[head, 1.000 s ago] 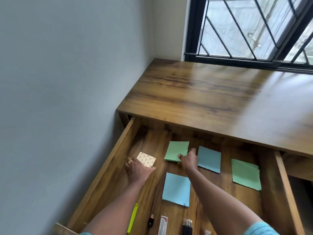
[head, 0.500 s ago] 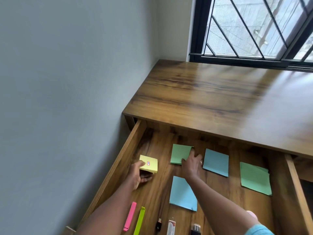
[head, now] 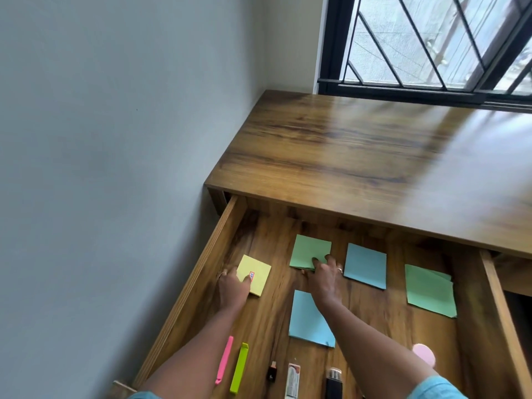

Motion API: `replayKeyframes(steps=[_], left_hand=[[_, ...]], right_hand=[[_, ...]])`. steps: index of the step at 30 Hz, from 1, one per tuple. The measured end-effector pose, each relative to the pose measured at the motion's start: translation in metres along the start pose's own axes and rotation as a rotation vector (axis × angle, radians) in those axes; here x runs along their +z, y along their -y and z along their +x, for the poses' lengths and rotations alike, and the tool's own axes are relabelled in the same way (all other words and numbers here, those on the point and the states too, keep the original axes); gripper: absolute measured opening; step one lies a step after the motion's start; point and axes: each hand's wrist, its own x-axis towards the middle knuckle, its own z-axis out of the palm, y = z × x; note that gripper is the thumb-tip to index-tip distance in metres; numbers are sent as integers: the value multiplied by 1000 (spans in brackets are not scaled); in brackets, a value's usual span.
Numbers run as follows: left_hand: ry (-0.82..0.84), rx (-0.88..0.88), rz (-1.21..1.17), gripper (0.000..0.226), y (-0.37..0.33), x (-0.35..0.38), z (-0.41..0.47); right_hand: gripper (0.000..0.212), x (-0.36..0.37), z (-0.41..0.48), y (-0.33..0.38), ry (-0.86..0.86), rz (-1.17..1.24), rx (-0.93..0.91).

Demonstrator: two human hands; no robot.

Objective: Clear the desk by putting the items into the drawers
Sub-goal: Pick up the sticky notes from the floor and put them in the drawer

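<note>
An open wooden drawer (head: 201,272) is pulled out under the desk top (head: 359,159). My left hand (head: 233,286) grips a yellow sticky-note pad (head: 254,273) at the drawer's left side, thumb on its top. My right hand (head: 324,276) rests with fingertips on the near edge of a green paper square (head: 309,250) lying flat. Beside it lie a blue square (head: 365,266), another blue square (head: 308,321) and a green square (head: 430,290).
Along the drawer's near end lie a pink clip (head: 224,359), a green clip (head: 239,367), a small black item (head: 272,372), a white tube (head: 292,380), a black cylinder (head: 333,383) and a pink round object (head: 423,354). A grey wall stands left, a barred window behind.
The pad in my left hand has been turned over from its pale patterned back to its yellow face. My right hand has shifted slightly on the green square. The view moved back.
</note>
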Motion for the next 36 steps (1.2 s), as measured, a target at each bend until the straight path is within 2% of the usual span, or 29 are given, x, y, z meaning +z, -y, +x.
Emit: replayKeyframes(steps=[5,10,15,20,24,26,28,29,31,32,34,35,36], left_hand=[[-6,-24,-2,48,0,6,-6],[-14,-1,48,47,2,5,-9],[-103,45,129,42,16,4,-24],[-237,46,97,40,26,-11,-66],[-362,-177,-90,33,44,-21,-119],[-453,-228,-135,40,54,-22,-145],[-512,-158,-159,60,60,-27,-172],[-512,-153,-172,72,61,-32,-186],[-420,-253,-332,88,66,-31,-196],[-346,-326,-456,87,68,-31,-199],[-203,-427,-651,68,70,-26,-207],[-196,-442,-653,58,70,-22,-211],[-232,-441,-493,51,69,-18,-217]], right_hand=[[40,-6,0,2,20,-141,12],[44,-13,-10,3,-12,-113,46],[43,-23,-47,-8,-112,-68,55],[43,-36,-98,-31,-158,-40,58],[35,-46,-161,-52,-165,-2,45],[30,-48,-192,-62,-166,-23,53],[35,-47,-222,-72,-192,-31,84],[43,-48,-234,-76,-219,-22,115],[53,-50,-254,-80,-277,10,186],[56,-50,-262,-81,-292,25,223],[65,-44,-270,-83,-347,166,330],[70,-42,-273,-82,-379,275,412],[72,-41,-278,-81,-396,406,501]])
